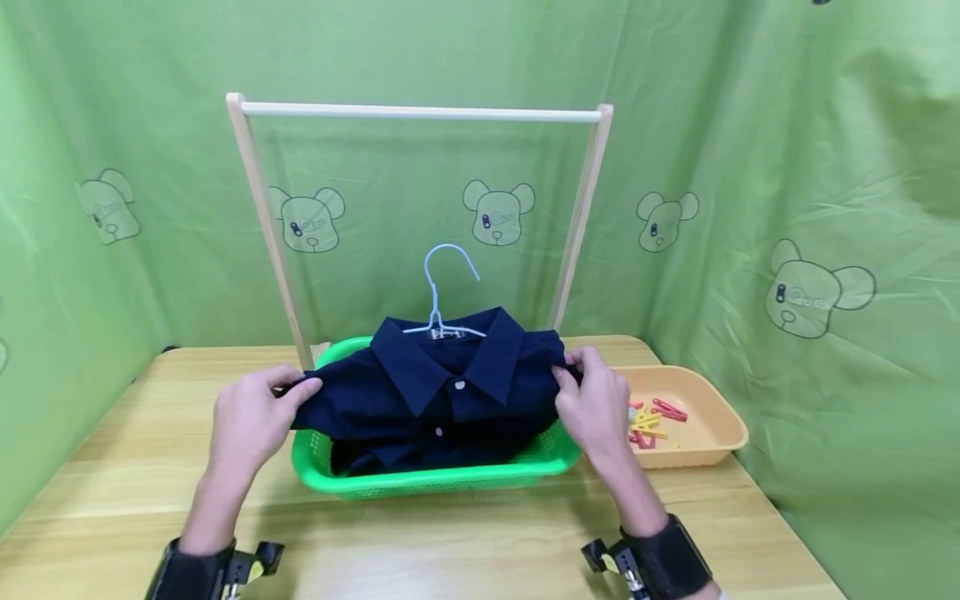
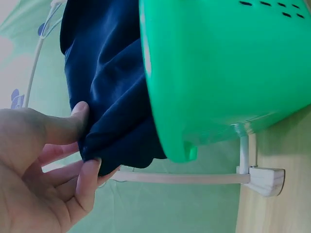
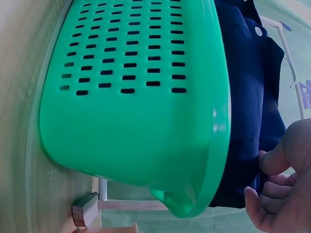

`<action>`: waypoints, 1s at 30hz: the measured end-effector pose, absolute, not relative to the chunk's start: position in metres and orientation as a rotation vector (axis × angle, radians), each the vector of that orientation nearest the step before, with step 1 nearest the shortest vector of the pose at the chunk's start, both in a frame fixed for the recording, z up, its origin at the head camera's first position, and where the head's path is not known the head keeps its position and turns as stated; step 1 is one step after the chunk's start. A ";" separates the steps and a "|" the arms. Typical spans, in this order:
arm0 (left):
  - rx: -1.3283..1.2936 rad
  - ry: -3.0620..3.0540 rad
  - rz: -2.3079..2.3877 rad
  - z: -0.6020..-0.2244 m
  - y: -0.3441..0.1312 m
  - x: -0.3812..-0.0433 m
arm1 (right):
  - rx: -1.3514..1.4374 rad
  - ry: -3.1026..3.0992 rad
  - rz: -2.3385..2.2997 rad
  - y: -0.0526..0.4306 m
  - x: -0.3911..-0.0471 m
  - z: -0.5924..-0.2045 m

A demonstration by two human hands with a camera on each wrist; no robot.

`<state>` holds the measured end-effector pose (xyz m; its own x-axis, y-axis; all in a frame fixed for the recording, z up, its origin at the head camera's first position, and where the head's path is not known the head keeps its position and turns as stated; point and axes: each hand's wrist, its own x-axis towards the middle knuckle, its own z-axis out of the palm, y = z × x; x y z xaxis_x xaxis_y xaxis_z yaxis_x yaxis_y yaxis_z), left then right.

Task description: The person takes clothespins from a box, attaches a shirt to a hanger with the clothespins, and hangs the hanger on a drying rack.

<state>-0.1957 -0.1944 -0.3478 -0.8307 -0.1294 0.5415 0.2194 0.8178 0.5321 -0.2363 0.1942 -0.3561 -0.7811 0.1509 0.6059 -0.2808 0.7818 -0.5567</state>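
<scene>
A dark navy collared shirt [image 1: 480,379] with white buttons lies over a green plastic basket [image 1: 450,482], its lower part bunched inside. In its neck sits a pale wire hanger [image 1: 435,292], hook pointing up. My left hand [image 1: 251,412] pinches the shirt's shoulder at the left; in the left wrist view the thumb and fingers hold the navy cloth [image 2: 114,92] just outside the basket rim. My right hand [image 1: 596,404] pinches the opposite shoulder, and the right wrist view shows its thumb against the cloth [image 3: 245,121]. The hanger's arms are mostly hidden by the shirt.
Behind the basket stands a drying rack with wooden posts [image 1: 585,212] and a white top bar [image 1: 420,112]. An orange tray [image 1: 712,417] at the right holds several red and yellow clothespins [image 1: 648,421]. Green curtains [image 1: 420,50] enclose the wooden table [image 1: 405,542].
</scene>
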 end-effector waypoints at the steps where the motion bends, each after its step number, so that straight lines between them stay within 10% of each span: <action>1: -0.066 -2.429 -0.807 -0.347 -0.195 -0.196 | 0.093 -2.314 0.859 0.194 -0.236 -0.356; 30: 0.031 -2.276 -0.749 -0.351 -0.184 -0.198 | 0.206 -2.452 0.940 0.198 -0.224 -0.336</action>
